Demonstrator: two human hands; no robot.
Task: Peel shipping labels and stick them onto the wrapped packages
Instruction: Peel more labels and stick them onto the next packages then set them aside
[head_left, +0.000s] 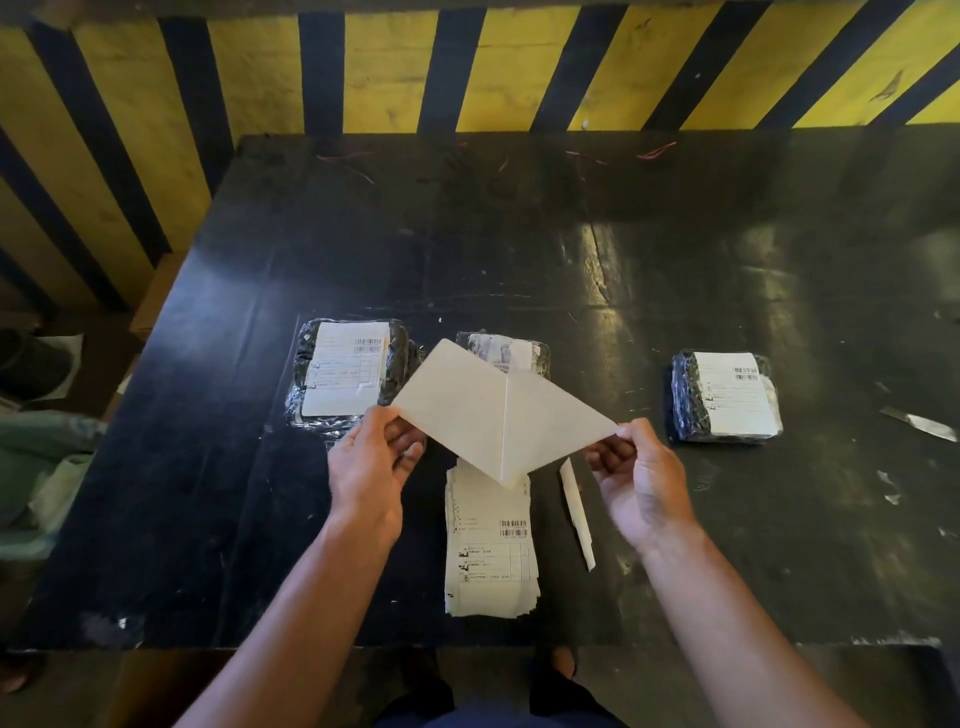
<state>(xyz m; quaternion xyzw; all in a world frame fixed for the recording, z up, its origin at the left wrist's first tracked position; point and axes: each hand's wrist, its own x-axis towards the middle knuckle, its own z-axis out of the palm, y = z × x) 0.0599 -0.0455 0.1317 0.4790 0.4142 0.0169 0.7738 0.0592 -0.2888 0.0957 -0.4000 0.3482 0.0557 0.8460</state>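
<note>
Black desk (675, 270), scuffed and glossy, set against a yellow-and-black striped wall (363, 67) at 12 o'clock.

Left package (353, 371), at 10 o'clock from the hands: dark contents in clear wrap, lying flat, a printed label already covering most of its top face.

Left hand (371, 462): closed in a pinch, thumb over the near side and fingers behind, on the left corner of a pale sheet (457, 410).

The sheet is held above the desk between both hands, blank side toward the camera, turned so that it shows as a diamond. A straight line runs down its middle from top to bottom point; the right half (550, 421) looks to be a separate layer parting from the left, though the view does not settle which is label and which is backing.

Middle package (511, 351), at 12 o'clock from the hands: mostly hidden behind the sheet, only its far edge visible, with some white paper on it.

Label stack (491, 551), at 6 o'clock from the sheet: printed sheets with barcodes, loosely squared, flat on the desk near its front edge.

Paper strip (577, 512): narrow, white, lying just right of the stack, apart from it.

Right hand (636, 478): closed in a pinch on the sheet's right corner.

Right package (724, 397), at 2 o'clock from the right hand: wrapped, flat, labelled on top, well apart from the other two.

Paper scrap (917, 423) at 3 o'clock, near the desk's right edge.
</note>
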